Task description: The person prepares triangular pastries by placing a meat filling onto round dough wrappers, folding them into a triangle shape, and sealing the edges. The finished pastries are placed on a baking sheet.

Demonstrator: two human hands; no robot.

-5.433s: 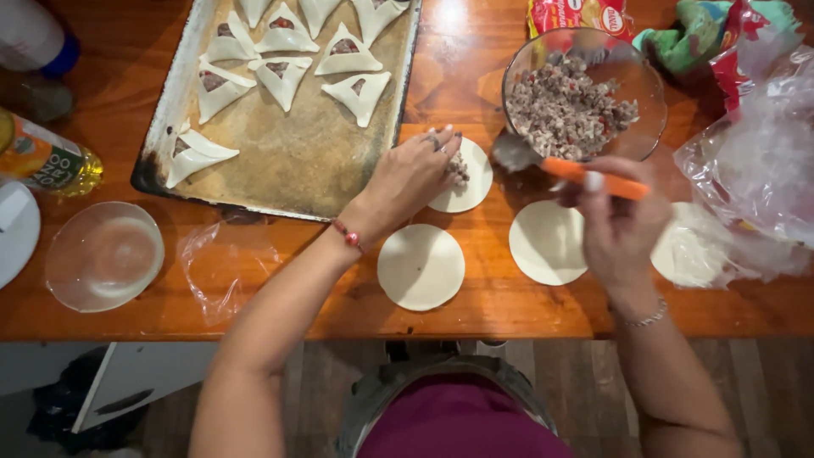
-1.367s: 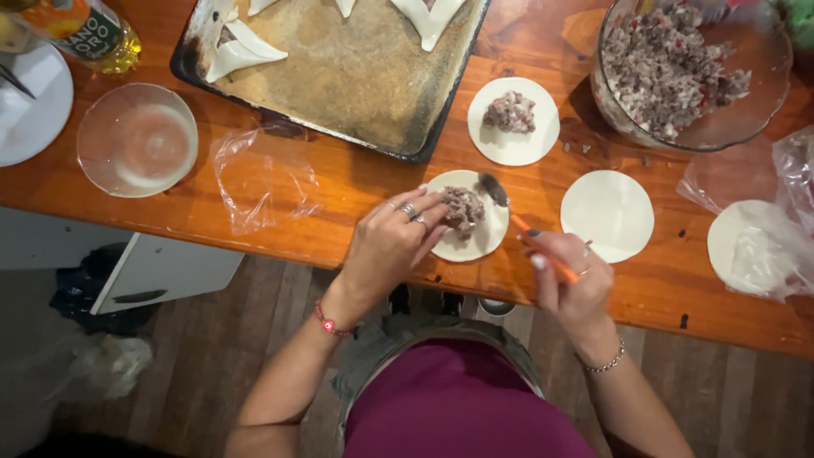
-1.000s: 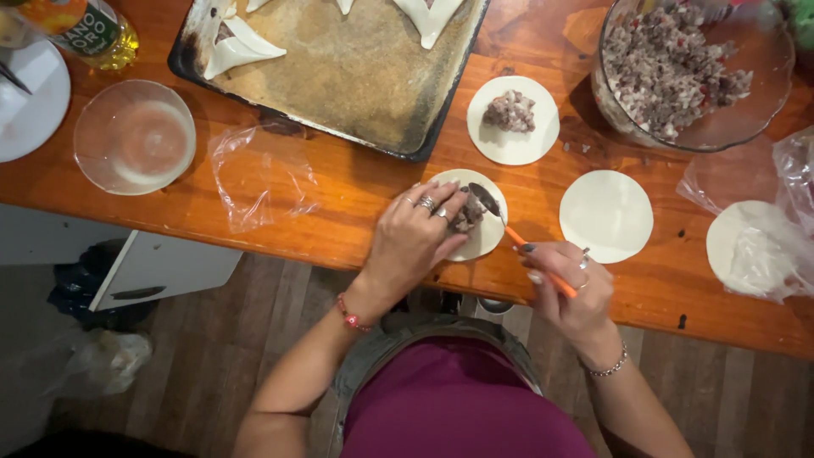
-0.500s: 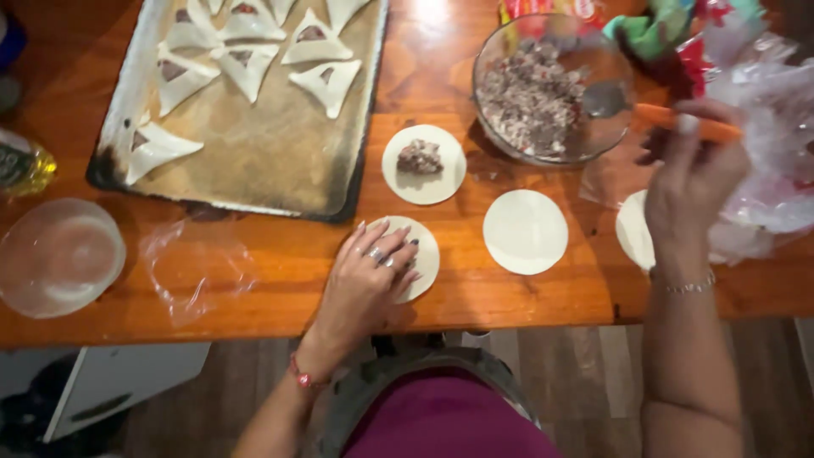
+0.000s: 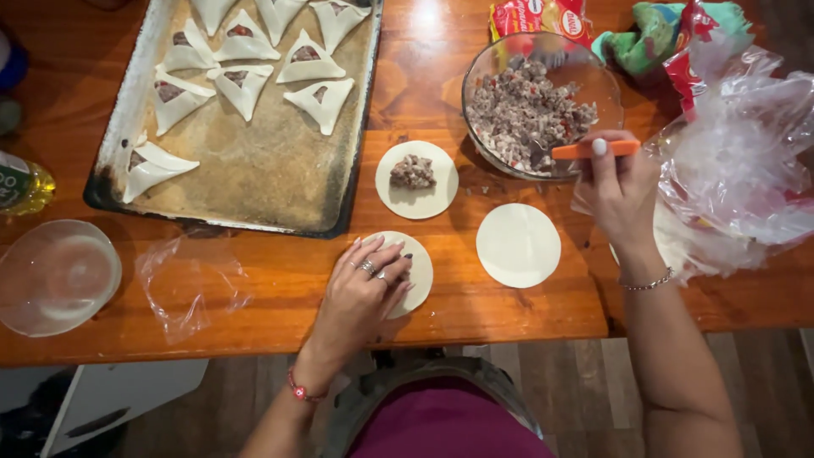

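Seen from the head camera: the left hand (image 5: 366, 284) lies flat, fingers spread, on a round pale dough disc (image 5: 414, 270) at the wooden table's (image 5: 280, 280) front edge. The right hand (image 5: 617, 191), closed around an orange-handled spoon (image 5: 585, 150), dips into the glass bowl of minced filling (image 5: 530, 102). Two more discs lie nearby, one topped with filling (image 5: 417, 180), one bare (image 5: 518, 245); nine folded triangles sit on the metal baking tray (image 5: 254, 170).

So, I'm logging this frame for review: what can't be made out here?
Head view only:
- Dough round under the left hand: the hand hides whether it holds filling.
- Spoon in the right hand: its bowl is sunk in the meat in the glass bowl.
- Baking tray: top edge cut off.
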